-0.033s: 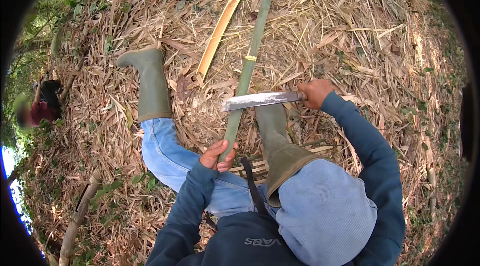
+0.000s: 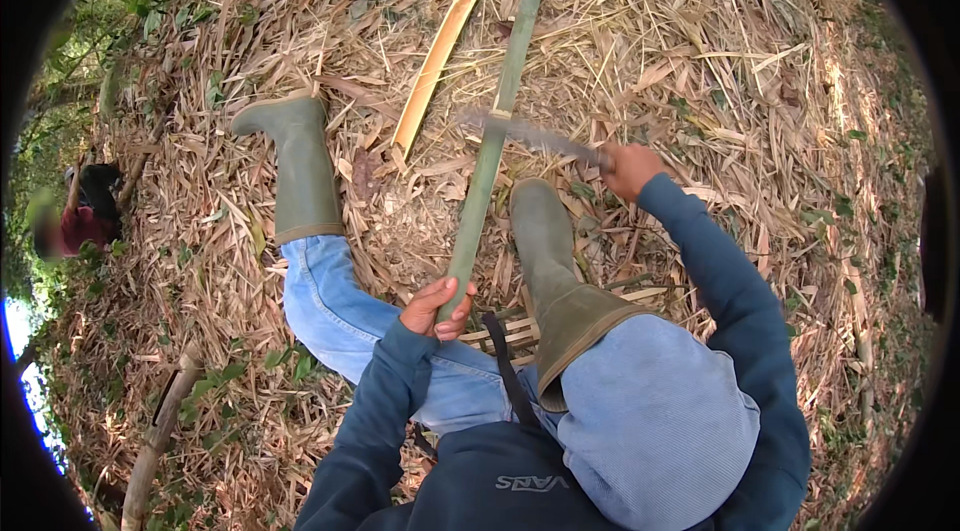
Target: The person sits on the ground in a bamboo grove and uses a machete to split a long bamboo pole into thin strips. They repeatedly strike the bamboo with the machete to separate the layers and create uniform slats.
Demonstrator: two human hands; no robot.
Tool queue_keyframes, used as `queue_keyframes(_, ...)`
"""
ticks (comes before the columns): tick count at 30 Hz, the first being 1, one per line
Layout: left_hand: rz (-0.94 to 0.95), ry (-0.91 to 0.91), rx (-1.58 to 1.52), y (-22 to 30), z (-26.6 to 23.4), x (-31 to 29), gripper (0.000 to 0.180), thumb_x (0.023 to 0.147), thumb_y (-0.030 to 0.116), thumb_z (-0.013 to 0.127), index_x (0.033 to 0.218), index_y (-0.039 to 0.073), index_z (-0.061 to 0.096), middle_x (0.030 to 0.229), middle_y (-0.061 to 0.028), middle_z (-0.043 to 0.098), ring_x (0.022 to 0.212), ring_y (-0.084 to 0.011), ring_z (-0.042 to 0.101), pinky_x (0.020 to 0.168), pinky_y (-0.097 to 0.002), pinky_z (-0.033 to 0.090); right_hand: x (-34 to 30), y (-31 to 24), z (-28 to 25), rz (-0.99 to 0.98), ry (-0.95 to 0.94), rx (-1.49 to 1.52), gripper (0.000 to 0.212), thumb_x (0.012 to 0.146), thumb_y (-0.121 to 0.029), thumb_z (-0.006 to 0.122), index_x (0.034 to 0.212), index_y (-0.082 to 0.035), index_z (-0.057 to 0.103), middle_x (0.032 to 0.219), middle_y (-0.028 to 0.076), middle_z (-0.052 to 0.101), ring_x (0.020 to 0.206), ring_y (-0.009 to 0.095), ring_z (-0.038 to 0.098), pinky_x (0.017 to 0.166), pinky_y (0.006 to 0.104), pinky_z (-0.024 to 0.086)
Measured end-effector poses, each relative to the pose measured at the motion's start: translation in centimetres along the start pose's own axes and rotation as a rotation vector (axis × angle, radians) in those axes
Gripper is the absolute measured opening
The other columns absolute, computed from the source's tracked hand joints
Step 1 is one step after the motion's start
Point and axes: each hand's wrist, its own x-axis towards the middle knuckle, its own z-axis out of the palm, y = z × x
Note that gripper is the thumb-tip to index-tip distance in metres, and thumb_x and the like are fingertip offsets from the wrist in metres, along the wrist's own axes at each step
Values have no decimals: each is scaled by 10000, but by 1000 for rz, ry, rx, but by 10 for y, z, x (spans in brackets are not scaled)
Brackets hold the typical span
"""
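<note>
My left hand [image 2: 438,309] is closed round the near end of a long split bamboo strip [image 2: 482,186], green side up, which slants away from me over the leaf litter. My right hand [image 2: 634,171] grips the handle of a machete [image 2: 545,139]. Its blade, smeared by motion, lies across the strip at the pale node, well beyond my left hand. Whether the edge touches the bamboo I cannot tell. Left of the strip, a second split bamboo length [image 2: 438,61] rests on the ground with its pale yellow inner face up.
My green rubber boots [image 2: 306,171] stand on either side of the strip, the right one close to the machete. Split slats [image 2: 520,333] lie under my right leg. A log [image 2: 160,441] lies at lower left. Another person [image 2: 92,211] is at the far left edge.
The machete and my right hand have moved away from me along the strip, from its lower part up to the node. My left hand keeps its hold.
</note>
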Motion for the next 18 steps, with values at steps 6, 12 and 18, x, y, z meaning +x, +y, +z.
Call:
queue_keyframes(6,-12,136,204,6,21,-4,340,1030,320,439,1159,10,494,711,-31,475,463,-96,393,409,-245,335,-5,-7,-7,-36,-47,-46,280,803,-271,655,1014,-95,600,790,195,672,770,400,664,724,512,537)
queue_keyframes(12,-4,226,342,4,30,-5,345,1015,351,478,1123,23,487,705,-27,467,475,-97,405,425,-249,349,-13,-20,-15,-32,-65,-33,247,808,-266,644,975,-88,609,784,192,673,752,393,665,724,502,540)
queue_keyframes(18,1,270,425,-2,33,4,341,1012,348,486,1110,21,487,701,-28,466,476,-99,414,429,-249,361,-4,-5,1,40,23,39,246,799,-259,638,973,-89,609,785,199,667,768,401,661,732,499,536)
